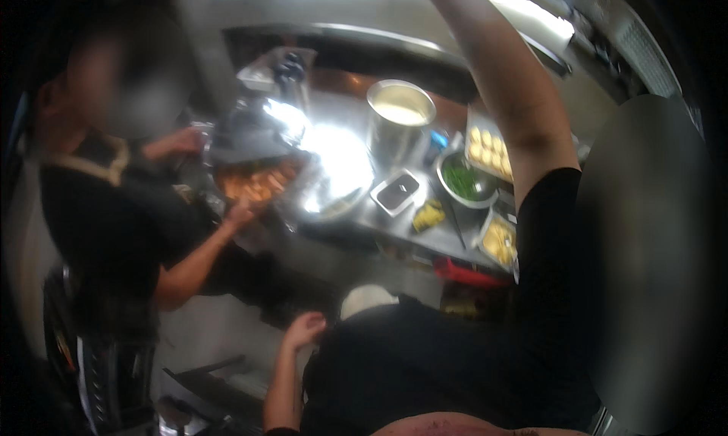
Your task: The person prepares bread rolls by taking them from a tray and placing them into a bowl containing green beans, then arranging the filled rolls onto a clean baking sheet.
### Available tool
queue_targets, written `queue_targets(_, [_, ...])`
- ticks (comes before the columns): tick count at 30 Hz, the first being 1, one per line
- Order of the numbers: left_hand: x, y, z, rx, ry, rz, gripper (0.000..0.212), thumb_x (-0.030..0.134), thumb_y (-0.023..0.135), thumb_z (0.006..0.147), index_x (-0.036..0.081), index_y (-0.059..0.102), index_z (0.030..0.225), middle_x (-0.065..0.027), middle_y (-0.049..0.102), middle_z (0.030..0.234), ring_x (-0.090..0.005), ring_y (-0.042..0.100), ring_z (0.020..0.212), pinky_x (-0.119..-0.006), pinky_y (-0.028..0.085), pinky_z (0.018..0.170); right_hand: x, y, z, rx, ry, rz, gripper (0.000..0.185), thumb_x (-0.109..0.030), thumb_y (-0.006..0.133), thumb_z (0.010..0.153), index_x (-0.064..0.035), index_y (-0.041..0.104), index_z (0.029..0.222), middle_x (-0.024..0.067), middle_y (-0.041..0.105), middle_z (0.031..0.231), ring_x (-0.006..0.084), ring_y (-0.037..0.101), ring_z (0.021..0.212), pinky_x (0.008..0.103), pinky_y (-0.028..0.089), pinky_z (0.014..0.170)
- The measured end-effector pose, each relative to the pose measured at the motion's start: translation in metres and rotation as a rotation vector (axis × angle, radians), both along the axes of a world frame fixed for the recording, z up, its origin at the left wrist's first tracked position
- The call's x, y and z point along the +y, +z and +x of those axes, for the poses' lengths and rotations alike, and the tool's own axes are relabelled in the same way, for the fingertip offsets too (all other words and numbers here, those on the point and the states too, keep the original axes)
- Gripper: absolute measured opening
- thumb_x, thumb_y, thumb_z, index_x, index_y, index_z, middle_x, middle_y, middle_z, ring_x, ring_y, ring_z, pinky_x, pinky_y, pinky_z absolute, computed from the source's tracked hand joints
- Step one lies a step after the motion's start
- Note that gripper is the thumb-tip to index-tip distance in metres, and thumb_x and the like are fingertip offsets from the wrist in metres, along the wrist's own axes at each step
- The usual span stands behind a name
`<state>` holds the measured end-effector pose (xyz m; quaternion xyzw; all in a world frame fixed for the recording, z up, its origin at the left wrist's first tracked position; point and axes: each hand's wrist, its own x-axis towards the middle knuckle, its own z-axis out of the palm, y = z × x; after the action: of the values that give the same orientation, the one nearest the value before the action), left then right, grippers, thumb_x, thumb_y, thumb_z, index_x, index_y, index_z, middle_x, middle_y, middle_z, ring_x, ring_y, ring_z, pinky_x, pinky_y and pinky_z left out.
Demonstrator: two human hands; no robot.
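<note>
My left hand (pixel 307 328) hangs low beside my dark-shirted torso, fingers loosely curled and apart, with nothing visible in it. My right arm (pixel 506 78) reaches up past the top edge, so my right hand is out of view. Before me on the steel worktop (pixel 392 228) stand a tall steel pot (pixel 392 134) of pale liquid, a small tub (pixel 396 191) of dark sauce and a crumpled yellow cloth or glove (pixel 429 215). A steel bowl (pixel 467 180) of chopped greens is to their right. My raised arm partly covers a tray (pixel 487 151) of pale round pieces.
At left a co-worker (pixel 114 225) has both hands at a foil-edged pan of orange food pieces (pixel 259 181). Glare hides much of a shiny round surface (pixel 341 163). A container of yellowish slices (pixel 499 242) sits by the worktop's edge, above a red object (pixel 472 274).
</note>
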<state>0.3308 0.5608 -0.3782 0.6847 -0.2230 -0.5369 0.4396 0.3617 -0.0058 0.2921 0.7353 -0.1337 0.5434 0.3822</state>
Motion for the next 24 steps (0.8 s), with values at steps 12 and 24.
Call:
queue_targets(12, [-0.222, 0.061, -0.071, 0.287, -0.625, -0.166, 0.045, 0.027, 0.054, 0.108, -0.001, 0.057, 0.142, -0.0121, 0.061, 0.142, -0.0232, 0.054, 0.133, -0.036, 0.039, 0.115, 0.239, -0.524, -0.339, 1.011, 0.697, 2.333, 0.036, -0.029, 0.062, 0.101, -0.0094, 0.07, 0.131, 0.015, 0.071, 0.128, 0.0281, 0.067, 0.117, 0.0391, 0.049, 0.102])
queue_targets(24, [-0.36, 0.072, -0.202, 0.343, -1.33, 0.287, 0.057, 0.027, 0.057, 0.103, 0.004, 0.047, 0.154, -0.0121, 0.043, 0.162, -0.0239, 0.035, 0.151, -0.034, 0.021, 0.125, 0.258, -0.559, -0.525, 0.074, 0.663, 2.483, 0.032, -0.025, 0.056, 0.107, -0.0085, 0.07, 0.131, 0.013, 0.048, 0.158, 0.031, 0.038, 0.151, 0.0417, 0.031, 0.122])
